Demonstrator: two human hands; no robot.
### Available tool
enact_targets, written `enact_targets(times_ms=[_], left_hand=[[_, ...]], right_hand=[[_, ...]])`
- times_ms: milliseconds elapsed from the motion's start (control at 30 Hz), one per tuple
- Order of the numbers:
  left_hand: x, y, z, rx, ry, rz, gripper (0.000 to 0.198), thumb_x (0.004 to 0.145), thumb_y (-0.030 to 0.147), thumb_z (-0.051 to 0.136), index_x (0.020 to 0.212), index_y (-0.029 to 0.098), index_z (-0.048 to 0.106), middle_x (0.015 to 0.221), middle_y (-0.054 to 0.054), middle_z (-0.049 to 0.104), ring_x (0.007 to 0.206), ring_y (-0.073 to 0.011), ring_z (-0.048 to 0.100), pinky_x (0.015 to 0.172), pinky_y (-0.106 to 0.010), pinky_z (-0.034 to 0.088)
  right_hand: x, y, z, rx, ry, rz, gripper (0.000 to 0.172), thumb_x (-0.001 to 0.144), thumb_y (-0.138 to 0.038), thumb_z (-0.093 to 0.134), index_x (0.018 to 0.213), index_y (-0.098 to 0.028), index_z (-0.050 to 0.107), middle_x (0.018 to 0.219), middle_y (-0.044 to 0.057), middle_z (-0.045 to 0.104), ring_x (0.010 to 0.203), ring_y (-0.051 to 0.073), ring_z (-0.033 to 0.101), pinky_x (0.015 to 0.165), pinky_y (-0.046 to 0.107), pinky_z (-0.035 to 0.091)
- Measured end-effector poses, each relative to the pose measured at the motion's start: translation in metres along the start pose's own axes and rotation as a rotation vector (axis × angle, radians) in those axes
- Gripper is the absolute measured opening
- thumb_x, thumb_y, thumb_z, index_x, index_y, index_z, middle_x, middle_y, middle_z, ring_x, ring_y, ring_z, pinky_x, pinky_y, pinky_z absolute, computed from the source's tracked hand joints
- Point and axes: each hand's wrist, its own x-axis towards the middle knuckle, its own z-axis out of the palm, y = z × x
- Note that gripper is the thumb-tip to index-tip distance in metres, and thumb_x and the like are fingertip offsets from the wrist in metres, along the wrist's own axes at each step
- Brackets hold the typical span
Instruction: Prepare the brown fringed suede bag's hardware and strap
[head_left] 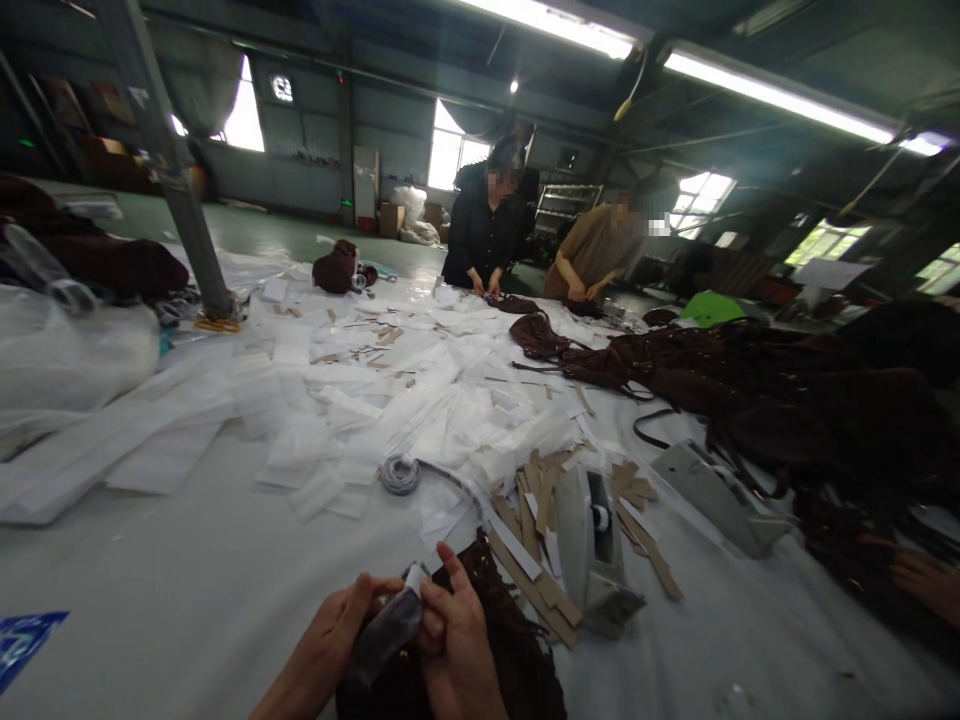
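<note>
Low in the head view, my left hand pinches one side of a dark grey, filmy strip with a white end. My right hand grips the same strip near that white end, its index finger pointing up. Under both hands lies a dark brown fringed bag with brass-coloured eyelets. Whether the strip is joined to the bag I cannot tell. Just beyond the hands, a grey tape dispenser stands on strips of brown card.
A coiled grey tape measure lies beside white wrapping sheets. Another dispenser and a heap of brown bags are at right. A metal post rises at left. Two people work across the table; another person's hand shows at right.
</note>
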Motion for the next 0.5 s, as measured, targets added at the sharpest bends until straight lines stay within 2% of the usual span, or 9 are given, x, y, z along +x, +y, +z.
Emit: enact_targets(times_ms=[67,133,200,267,333,400,500], left_hand=[[-0.005,-0.002,-0.003,-0.009,0.051,0.029,0.066,0.078,0.065,0.052,0.121,0.015,0.059,0.073,-0.004,0.069,0.067,-0.0211,0.062,0.063,-0.028,0.048],[-0.012,-0.001,-0.002,0.022,0.075,0.068,0.064,0.074,0.056,0.064,0.125,0.018,0.056,0.077,-0.003,0.069,0.070,-0.0207,0.062,0.066,-0.027,0.047],[-0.017,0.001,0.000,-0.001,0.069,0.062,0.053,0.074,0.049,0.068,0.117,0.019,0.061,0.076,-0.003,0.068,0.070,-0.0196,0.061,0.065,-0.025,0.046],[-0.017,0.003,0.001,-0.143,0.064,-0.008,0.045,0.076,0.050,0.066,0.107,0.018,0.064,0.068,-0.001,0.064,0.061,-0.0165,0.057,0.057,-0.024,0.042],[-0.013,0.002,-0.003,-0.349,0.057,-0.101,0.040,0.077,0.050,0.064,0.100,0.017,0.064,0.063,0.000,0.060,0.054,-0.0127,0.053,0.051,-0.021,0.038],[-0.007,0.000,-0.008,-0.505,0.044,-0.162,0.033,0.076,0.047,0.067,0.086,0.016,0.064,0.059,0.002,0.057,0.050,-0.0098,0.049,0.048,-0.020,0.033],[-0.001,-0.005,-0.015,-0.615,0.025,-0.201,0.027,0.072,0.038,0.071,0.069,0.015,0.057,0.057,0.002,0.054,0.049,-0.0096,0.051,0.047,-0.020,0.031]], right_hand=[[0.001,-0.001,-0.002,0.090,0.016,0.043,0.079,0.060,-0.023,0.077,0.128,-0.020,0.035,0.049,-0.017,0.033,0.039,0.001,0.019,0.040,0.012,0.018],[0.000,-0.001,-0.003,0.062,0.001,0.018,0.081,0.061,-0.027,0.077,0.129,-0.020,0.033,0.048,-0.017,0.033,0.038,0.001,0.019,0.040,0.012,0.018],[-0.002,-0.003,-0.003,-0.127,-0.030,-0.065,0.076,0.069,-0.037,0.073,0.132,-0.019,0.033,0.043,-0.016,0.035,0.035,0.003,0.023,0.037,0.013,0.019],[-0.005,-0.007,-0.004,-0.403,-0.013,-0.204,0.070,0.077,-0.047,0.063,0.133,-0.017,0.035,0.048,-0.011,0.049,0.033,0.004,0.032,0.036,0.015,0.024],[-0.007,-0.012,-0.007,-0.613,0.059,-0.343,0.066,0.080,-0.054,0.057,0.133,-0.017,0.039,0.072,0.001,0.066,0.035,0.005,0.042,0.036,0.018,0.033],[-0.008,-0.018,-0.013,-0.702,0.126,-0.417,0.065,0.080,-0.058,0.055,0.129,-0.017,0.044,0.095,0.010,0.068,0.037,0.005,0.046,0.038,0.021,0.039],[-0.011,-0.029,-0.029,-0.802,0.172,-0.452,0.062,0.078,-0.060,0.055,0.120,-0.014,0.054,0.098,0.013,0.070,0.041,0.009,0.051,0.043,0.025,0.046]])
